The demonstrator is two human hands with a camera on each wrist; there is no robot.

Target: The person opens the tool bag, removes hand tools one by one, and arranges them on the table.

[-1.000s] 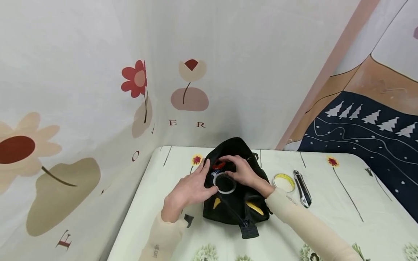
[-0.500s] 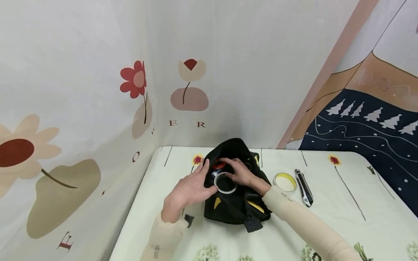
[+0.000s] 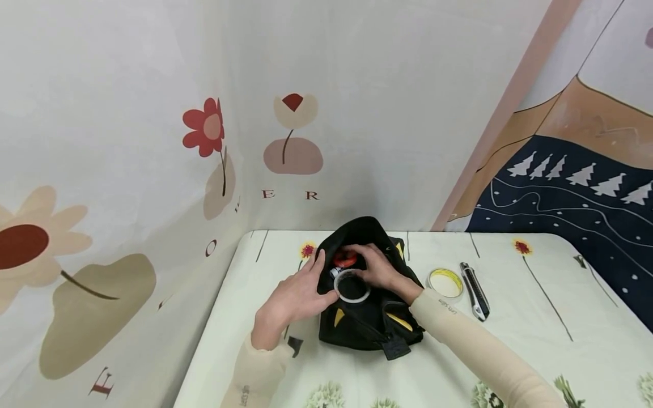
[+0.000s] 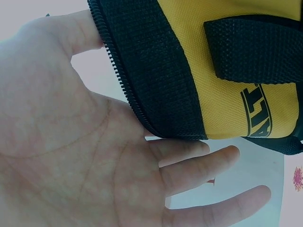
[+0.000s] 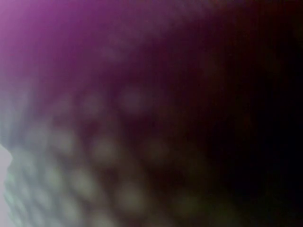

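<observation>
A black and yellow tool bag [image 3: 352, 334] stands on the table with its zipped mouth facing up. My left hand [image 3: 301, 292] lies along the bag's left rim. In the left wrist view its fingers [image 4: 208, 172] are straight and spread, while the thumb tip goes behind the zipper [image 4: 125, 87]. My right hand [image 3: 377, 269] reaches into the mouth from the right. Its curved fingers lie at a red item [image 3: 346, 259], and the thumb is near the rim of a whitish ring [image 3: 352, 301], like a tape roll. I cannot tell what it grips. A blue and white item [image 3: 336, 272] shows beside the ring.
Right of the bag lie a yellow tape roll [image 3: 445, 283] and a black and silver utility knife [image 3: 474, 292]. The table [image 3: 515, 311] has a flowered cover. Printed cloth walls [image 3: 367, 113] rise behind and to the left. The right wrist view is dark and blurred.
More of the red item shows at my right fingers than before. The pull flap at the bag's front has swung slightly up and to the right. My left hand stays nearly still.
</observation>
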